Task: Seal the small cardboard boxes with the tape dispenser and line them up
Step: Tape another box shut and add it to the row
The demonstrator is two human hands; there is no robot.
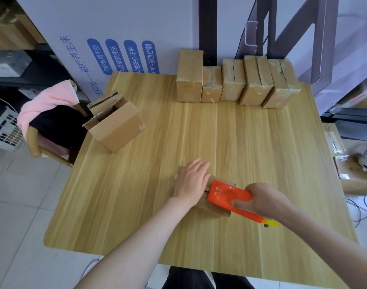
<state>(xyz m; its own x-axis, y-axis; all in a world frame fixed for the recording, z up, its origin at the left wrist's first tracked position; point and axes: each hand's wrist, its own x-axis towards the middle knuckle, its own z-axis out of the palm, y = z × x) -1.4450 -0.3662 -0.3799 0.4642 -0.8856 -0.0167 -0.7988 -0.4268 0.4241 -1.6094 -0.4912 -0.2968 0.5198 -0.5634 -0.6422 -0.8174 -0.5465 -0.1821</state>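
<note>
A small cardboard box sits near the front middle of the wooden table. My left hand lies flat on its top, fingers straight, pressing it down. My right hand grips an orange tape dispenser, whose front end rests on the box top beside my left hand. A yellow part of the dispenser sticks out behind my right hand. Several taped boxes stand side by side in a row at the table's far edge. An unsealed box with raised flaps lies tilted at the left.
A chair draped with pink and black cloth stands off the table's left side. A large white printed carton rises behind the table. Shelving and more packages crowd the right side. Cables lie on the tiled floor at right.
</note>
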